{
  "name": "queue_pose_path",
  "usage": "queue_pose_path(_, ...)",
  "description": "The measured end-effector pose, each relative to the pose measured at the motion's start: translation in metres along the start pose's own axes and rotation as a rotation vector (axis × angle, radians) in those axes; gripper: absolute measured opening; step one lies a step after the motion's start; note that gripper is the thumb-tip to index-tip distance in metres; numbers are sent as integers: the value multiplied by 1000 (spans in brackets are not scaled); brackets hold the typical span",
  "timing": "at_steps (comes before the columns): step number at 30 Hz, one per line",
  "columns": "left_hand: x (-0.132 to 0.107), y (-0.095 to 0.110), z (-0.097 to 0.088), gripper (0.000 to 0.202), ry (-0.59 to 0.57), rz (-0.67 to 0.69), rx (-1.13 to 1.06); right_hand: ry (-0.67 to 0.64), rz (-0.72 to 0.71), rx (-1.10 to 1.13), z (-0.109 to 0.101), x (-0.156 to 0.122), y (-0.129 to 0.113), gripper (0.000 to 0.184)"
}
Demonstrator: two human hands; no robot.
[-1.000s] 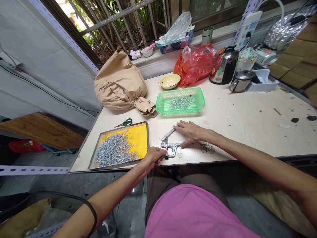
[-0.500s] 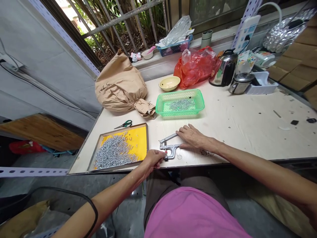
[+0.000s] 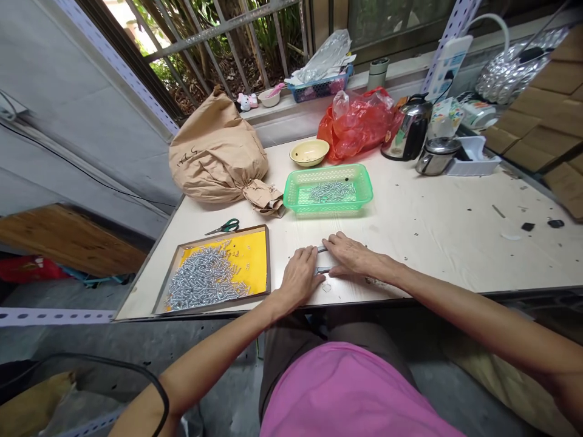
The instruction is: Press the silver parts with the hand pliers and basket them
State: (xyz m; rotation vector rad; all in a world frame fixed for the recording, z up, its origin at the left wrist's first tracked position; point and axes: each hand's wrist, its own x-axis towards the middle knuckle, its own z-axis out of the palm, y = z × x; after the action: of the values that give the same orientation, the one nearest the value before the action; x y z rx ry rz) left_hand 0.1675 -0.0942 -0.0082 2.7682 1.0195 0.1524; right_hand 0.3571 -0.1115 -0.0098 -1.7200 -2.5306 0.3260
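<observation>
Near the table's front edge lie metal press pliers point(image 3: 322, 270), mostly covered by my hands. My left hand point(image 3: 298, 278) lies over the tool's head with its fingers curled down on it. My right hand point(image 3: 351, 255) spans the two handles, fingers over the upper one and thumb under the lower one. To the left is a wooden-framed yellow tray point(image 3: 255, 258) heaped with several small silver screws point(image 3: 203, 280). Behind the hands stands a green plastic basket point(image 3: 364, 185) holding several more silver parts.
Green-handled scissors point(image 3: 223, 227) lie behind the tray. A brown paper sack point(image 3: 216, 158), a yellow bowl point(image 3: 310, 152), a red plastic bag point(image 3: 359, 124), a steel kettle point(image 3: 407, 133) and a white tray point(image 3: 473, 159) stand along the back. Small scraps dot the table's right side.
My left hand moved from the table's front edge up onto the pliers' head, covering it. My right hand stayed on the handles, which look squeezed closer together.
</observation>
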Motion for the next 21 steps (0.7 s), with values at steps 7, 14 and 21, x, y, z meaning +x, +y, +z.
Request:
queue_pose_path(7, 29, -5, -11, 40, -200, 34, 61, -51, 38, -9, -6, -1, -9, 32)
queue_pose_path(14, 29, 2, -8, 22, -195, 0, 83, -32, 32, 49, 0, -3, -9, 20)
queue_pose_path(21, 32, 4, -8, 21, -193, -38, 68, -9, -11, 66, 4, -4, -2, 27)
